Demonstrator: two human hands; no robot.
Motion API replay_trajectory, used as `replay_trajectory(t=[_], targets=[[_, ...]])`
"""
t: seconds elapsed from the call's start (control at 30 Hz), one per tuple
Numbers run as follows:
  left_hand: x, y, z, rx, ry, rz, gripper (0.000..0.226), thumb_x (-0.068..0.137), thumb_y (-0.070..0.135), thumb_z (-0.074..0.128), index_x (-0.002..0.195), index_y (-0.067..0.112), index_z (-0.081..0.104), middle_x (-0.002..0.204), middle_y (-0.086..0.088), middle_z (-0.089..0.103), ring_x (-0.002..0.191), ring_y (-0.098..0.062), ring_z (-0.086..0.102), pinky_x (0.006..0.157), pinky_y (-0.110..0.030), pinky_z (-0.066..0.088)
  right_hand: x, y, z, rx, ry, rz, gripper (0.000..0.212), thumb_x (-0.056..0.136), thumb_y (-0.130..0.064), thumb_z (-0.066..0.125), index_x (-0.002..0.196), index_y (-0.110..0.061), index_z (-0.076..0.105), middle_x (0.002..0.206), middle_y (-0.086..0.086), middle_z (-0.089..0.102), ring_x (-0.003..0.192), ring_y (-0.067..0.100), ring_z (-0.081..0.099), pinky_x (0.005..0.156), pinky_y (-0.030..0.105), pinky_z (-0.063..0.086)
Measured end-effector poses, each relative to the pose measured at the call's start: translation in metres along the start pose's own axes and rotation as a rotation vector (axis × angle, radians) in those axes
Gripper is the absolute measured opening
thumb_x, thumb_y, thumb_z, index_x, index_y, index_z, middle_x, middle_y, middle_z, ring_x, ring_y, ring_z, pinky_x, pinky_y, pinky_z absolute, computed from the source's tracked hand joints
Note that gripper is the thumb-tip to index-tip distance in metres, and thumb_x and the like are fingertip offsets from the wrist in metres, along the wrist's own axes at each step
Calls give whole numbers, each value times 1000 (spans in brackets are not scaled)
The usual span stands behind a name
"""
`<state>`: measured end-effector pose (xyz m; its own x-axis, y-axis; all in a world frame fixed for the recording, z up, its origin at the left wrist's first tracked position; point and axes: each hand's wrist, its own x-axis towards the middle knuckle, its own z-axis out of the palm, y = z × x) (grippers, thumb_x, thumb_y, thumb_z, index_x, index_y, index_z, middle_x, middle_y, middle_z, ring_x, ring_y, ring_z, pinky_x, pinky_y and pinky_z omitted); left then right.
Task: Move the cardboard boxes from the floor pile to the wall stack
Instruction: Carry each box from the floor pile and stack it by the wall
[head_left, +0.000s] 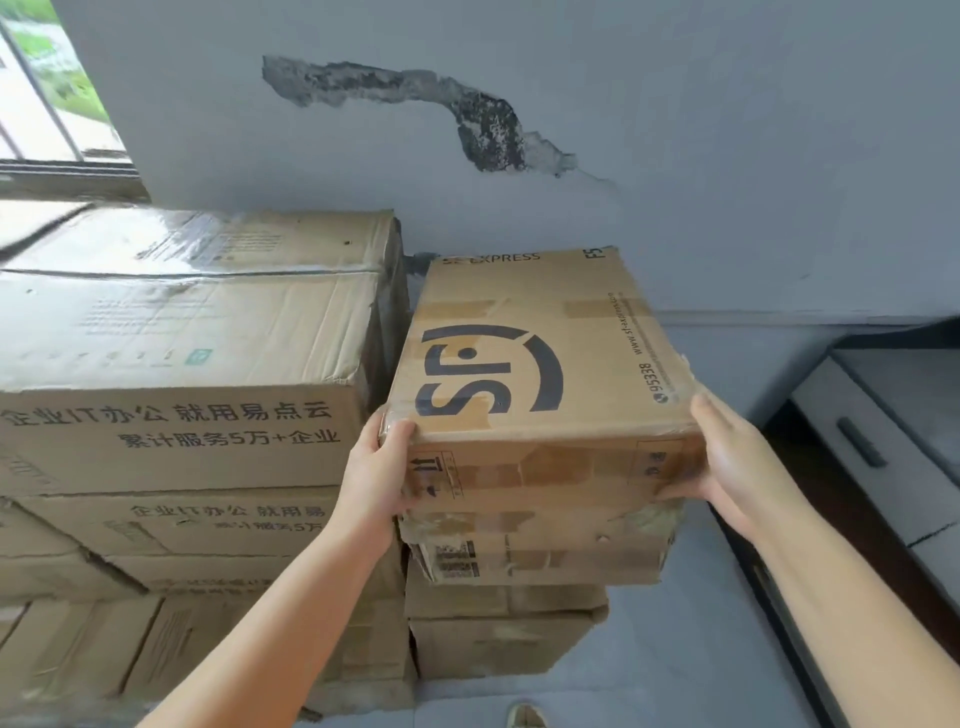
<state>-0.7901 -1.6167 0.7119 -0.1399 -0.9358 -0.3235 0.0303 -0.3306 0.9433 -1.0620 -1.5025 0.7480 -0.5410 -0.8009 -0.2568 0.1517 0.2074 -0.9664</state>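
A brown cardboard box with a black SF logo on its lid sits on top of a narrow stack of boxes against the grey wall. My left hand grips its near left corner, thumb on the lid. My right hand holds the near right corner, fingers along the side and thumb on the front face. To the left stands a taller stack of big printed cartons, its side close to the SF box.
A window is at the top left above the cartons. A grey cabinet with a dark handle stands at the right. Grey floor shows below the stack, with the tip of a shoe at the bottom edge.
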Motion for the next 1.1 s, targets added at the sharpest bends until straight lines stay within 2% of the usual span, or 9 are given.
replay_trajectory(t=[0.23, 0.33, 0.4, 0.47, 0.53, 0.67, 0.77, 0.97, 1.1], targets=[[81, -10, 35, -38, 197, -71, 36, 92, 38, 50, 129, 38, 46, 105, 6, 62, 98, -11, 55, 64, -32, 50, 118, 12, 16, 3, -134, 78, 34, 105, -39, 24, 121, -41, 54, 121, -6, 64, 113, 22, 59, 85, 63, 51], [105, -23, 40, -24, 255, -43, 40, 94, 36, 49, 133, 43, 43, 114, 10, 59, 97, -6, 54, 77, -34, 51, 144, 36, 23, 14, -135, 111, 34, 105, -38, 24, 111, -42, 57, 117, -6, 66, 106, 18, 62, 78, 54, 56], [115, -30, 45, 29, 275, -11, 43, 94, 34, 48, 135, 43, 41, 125, 9, 54, 102, -7, 53, 93, -38, 48, 153, 55, 24, 40, -111, 141, 32, 105, -37, 25, 118, -40, 53, 120, -5, 64, 107, 19, 61, 78, 53, 56], [120, -38, 48, 82, 297, 6, 45, 95, 31, 47, 139, 39, 38, 129, 8, 51, 113, -13, 51, 100, -39, 44, 158, 74, 21, 38, -105, 167, 34, 105, -37, 25, 130, -34, 48, 127, -3, 59, 115, 23, 56, 86, 58, 53], [119, -47, 49, 112, 309, 5, 45, 96, 30, 45, 139, 35, 37, 127, 8, 51, 117, -15, 49, 99, -35, 42, 160, 88, 18, -14, -119, 182, 41, 105, -37, 25, 143, -29, 40, 135, -2, 54, 122, 23, 51, 92, 56, 50], [113, -63, 47, 175, 271, -29, 49, 98, 34, 45, 144, 34, 30, 131, 8, 45, 115, -12, 44, 96, -30, 38, 156, 104, 9, -98, -103, 172, 39, 105, -35, 27, 139, -28, 44, 135, -3, 55, 127, 19, 48, 106, 52, 41], [113, -62, 46, 156, 239, -60, 51, 97, 34, 46, 145, 34, 28, 133, 7, 45, 117, -14, 45, 99, -34, 40, 158, 106, 3, -164, -124, 177, 45, 104, -39, 27, 147, -30, 35, 145, -5, 46, 135, 18, 40, 111, 52, 35], [100, -52, 39, 260, 233, -14, 49, 98, 28, 47, 144, 28, 33, 145, 1, 42, 131, -20, 40, 107, -38, 35, 147, 89, -3, -279, -155, 143, 50, 103, -41, 31, 152, -34, 19, 156, -10, 27, 143, 14, 26, 117, 42, 22], [69, -42, 26, 333, 181, 77, 48, 97, 27, 49, 143, 30, 36, 145, 3, 43, 131, -14, 41, 107, -34, 35, 113, 76, -8, -414, -98, -26, 58, 102, -38, 35, 153, -31, 10, 160, -10, 15, 146, 12, 17, 115, 32, 16]])
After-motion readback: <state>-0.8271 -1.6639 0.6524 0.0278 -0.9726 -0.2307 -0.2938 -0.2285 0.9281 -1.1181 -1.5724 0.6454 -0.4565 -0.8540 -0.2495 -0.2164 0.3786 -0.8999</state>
